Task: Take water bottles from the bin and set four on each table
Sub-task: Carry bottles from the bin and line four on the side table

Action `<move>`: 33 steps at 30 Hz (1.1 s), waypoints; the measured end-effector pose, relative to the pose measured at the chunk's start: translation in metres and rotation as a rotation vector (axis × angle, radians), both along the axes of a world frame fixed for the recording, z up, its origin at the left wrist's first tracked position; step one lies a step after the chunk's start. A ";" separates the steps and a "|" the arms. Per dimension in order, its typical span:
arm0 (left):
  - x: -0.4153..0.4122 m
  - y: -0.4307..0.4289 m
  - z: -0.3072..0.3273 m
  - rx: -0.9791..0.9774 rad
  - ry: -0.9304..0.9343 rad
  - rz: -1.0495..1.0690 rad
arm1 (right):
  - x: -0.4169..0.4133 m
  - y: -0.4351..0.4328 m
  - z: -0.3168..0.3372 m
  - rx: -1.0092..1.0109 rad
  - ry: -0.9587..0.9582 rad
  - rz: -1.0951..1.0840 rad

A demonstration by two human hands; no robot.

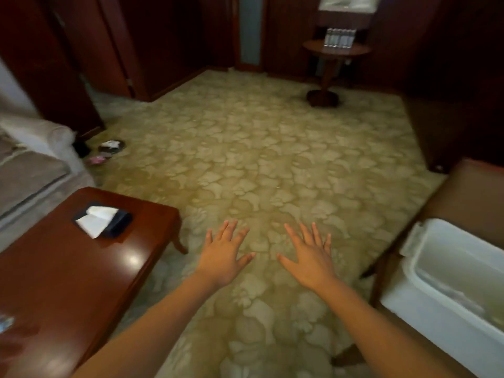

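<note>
My left hand (225, 253) and my right hand (308, 257) are stretched out in front of me over the patterned carpet, palms down, fingers spread, holding nothing. A white plastic bin (417, 271) sits on a chair at the right edge; its visible inside looks bare. Several water bottles (339, 38) stand in a row on a small round wooden table (313, 47) at the far side of the room. A glossy rectangular wooden table (68, 268) is at my left; a blurred clear object (5, 321) shows at its near left edge.
A dark tissue box (105, 221) with a white tissue lies on the left table. A sofa (24, 170) stands at the far left, with slippers (110, 148) on the floor beside it. Dark wood panels line the back wall. A brown chair (463, 197) carries the bin.
</note>
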State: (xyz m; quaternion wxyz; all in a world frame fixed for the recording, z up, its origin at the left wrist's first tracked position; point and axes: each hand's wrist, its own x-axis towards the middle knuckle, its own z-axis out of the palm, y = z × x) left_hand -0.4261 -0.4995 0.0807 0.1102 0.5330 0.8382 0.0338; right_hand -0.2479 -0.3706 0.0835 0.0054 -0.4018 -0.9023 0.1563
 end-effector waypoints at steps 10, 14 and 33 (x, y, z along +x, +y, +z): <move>0.193 0.128 0.003 0.016 0.001 -0.370 | 0.228 0.056 0.000 0.003 -0.018 -0.339; 0.248 0.170 -0.001 0.000 -0.003 -0.504 | 0.290 0.067 -0.004 -0.015 -0.007 -0.481; 0.382 0.381 -0.061 -0.076 -0.146 -0.913 | 0.418 0.192 -0.053 -0.202 -0.013 -0.893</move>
